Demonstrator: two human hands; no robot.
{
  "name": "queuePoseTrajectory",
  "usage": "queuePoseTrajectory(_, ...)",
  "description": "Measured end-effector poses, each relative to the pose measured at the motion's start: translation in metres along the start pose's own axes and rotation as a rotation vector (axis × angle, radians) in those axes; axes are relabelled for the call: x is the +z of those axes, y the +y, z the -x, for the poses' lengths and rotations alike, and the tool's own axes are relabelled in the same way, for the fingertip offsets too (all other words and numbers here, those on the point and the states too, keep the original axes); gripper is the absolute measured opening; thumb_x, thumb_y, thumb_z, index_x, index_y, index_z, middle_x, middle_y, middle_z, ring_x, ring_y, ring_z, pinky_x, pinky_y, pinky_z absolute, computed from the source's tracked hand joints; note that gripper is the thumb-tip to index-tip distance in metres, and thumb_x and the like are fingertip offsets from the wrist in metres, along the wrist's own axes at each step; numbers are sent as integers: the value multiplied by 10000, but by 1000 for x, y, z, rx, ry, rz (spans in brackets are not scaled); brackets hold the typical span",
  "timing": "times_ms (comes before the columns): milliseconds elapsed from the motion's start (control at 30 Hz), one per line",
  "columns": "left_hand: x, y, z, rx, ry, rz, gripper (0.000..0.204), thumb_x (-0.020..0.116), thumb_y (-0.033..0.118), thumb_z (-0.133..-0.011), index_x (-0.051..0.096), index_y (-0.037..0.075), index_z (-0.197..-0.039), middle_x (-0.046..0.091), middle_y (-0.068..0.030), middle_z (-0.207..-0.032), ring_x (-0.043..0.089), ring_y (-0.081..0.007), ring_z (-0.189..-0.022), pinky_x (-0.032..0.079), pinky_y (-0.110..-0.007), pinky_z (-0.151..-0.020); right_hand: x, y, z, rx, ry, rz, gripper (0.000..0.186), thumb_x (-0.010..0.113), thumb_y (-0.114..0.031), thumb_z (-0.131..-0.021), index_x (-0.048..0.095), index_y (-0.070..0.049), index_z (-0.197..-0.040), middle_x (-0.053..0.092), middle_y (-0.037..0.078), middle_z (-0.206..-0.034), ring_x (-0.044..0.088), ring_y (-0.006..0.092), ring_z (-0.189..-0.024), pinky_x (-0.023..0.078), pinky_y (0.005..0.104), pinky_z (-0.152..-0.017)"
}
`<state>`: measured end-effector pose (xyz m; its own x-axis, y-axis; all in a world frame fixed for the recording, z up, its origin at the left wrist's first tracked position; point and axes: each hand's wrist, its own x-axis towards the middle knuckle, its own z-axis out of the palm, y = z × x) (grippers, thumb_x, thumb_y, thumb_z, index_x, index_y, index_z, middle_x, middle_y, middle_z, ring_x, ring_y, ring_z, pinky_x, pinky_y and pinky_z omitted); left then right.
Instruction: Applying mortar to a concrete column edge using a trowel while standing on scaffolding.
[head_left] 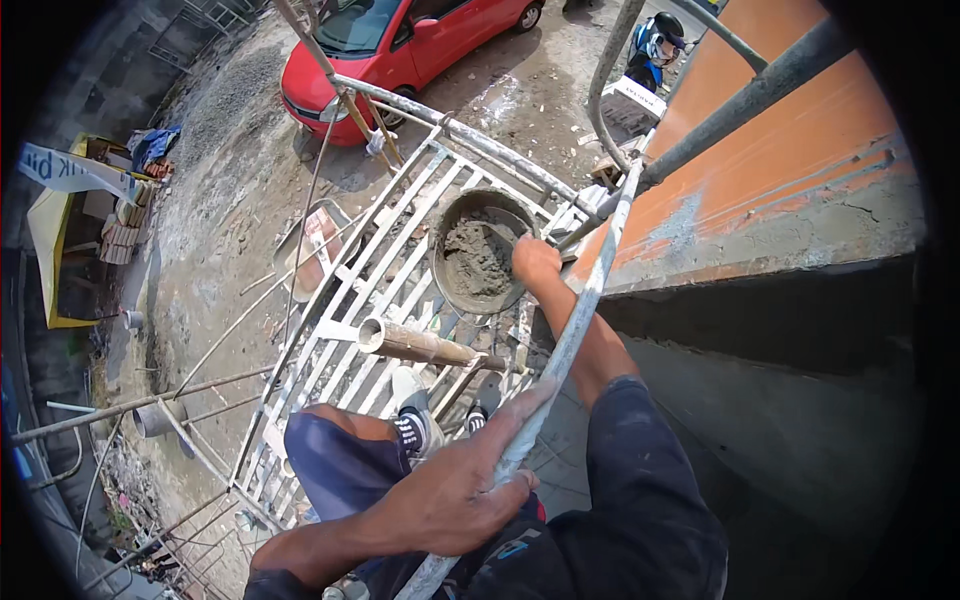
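My left hand (465, 500) grips a long, paint-spattered metal scaffold pole (560, 375) that slants up to the right. My right hand (538, 262) reaches past that pole to a round bucket of wet grey mortar (475, 260) and is closed on the handle of a trowel (500, 233), whose blade is partly in the mortar. The bucket rests on a white slatted metal platform (370, 250). A dirty pipe (410, 343) lies on the slats below the bucket, beside my feet (420, 420).
An orange wall (760, 140) with a cement ledge (780, 255) rises at the right. Scaffold bars cross around me. Below are a red car (400, 50), a motorbike with a helmet on it (655, 50), an elongated tub (315, 245) and a yellow shelter (55, 245).
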<state>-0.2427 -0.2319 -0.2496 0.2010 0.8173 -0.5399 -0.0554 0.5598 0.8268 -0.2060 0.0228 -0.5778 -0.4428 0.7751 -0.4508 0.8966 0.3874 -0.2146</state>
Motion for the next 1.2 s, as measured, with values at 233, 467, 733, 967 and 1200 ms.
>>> queuePoseTrajectory(233,-2,-2,-4,136,-3,-127,762,473,50,-909,71,36,-1555,601,-317,-966,639,-432,-859,488,-463,-839,62,-38,2,-180,-148,195,295,497,-141,-954,664,23,-1132,704,194,-1115,702,326,-1019,593,418,-801)
queuePoseTrajectory(467,-7,7,-5,40,-49,-144,781,472,43,-897,54,41,-1557,608,-268,-863,633,-420,-766,488,-486,-743,71,-1,36,-334,-195,172,273,508,-138,-916,662,45,-1048,698,239,-1063,699,319,-1018,589,424,-759)
queuePoseTrajectory(733,-3,-6,-6,161,-10,-115,800,479,42,-893,36,73,-1559,601,-252,-806,630,-424,-732,488,-490,-720,78,-8,-6,148,-707,-949,469,598,-378,-919,641,74,-805,676,206,-828,659,227,-645,529,399,-552)
queuePoseTrajectory(967,-10,9,-7,16,-76,-121,781,489,38,-890,73,49,-1551,605,-307,-953,634,-442,-799,491,-491,-750,53,64,-31,-375,-450,-310,594,603,-483,-869,662,107,-825,649,237,-684,645,317,-629,499,468,-632)
queuePoseTrajectory(1200,-7,10,-7,-14,-82,-171,782,488,35,-881,78,42,-1547,600,-309,-936,626,-446,-748,494,-498,-718,52,25,0,-298,-287,-194,547,542,-393,-909,660,129,-798,647,314,-725,675,467,-815,533,501,-791)
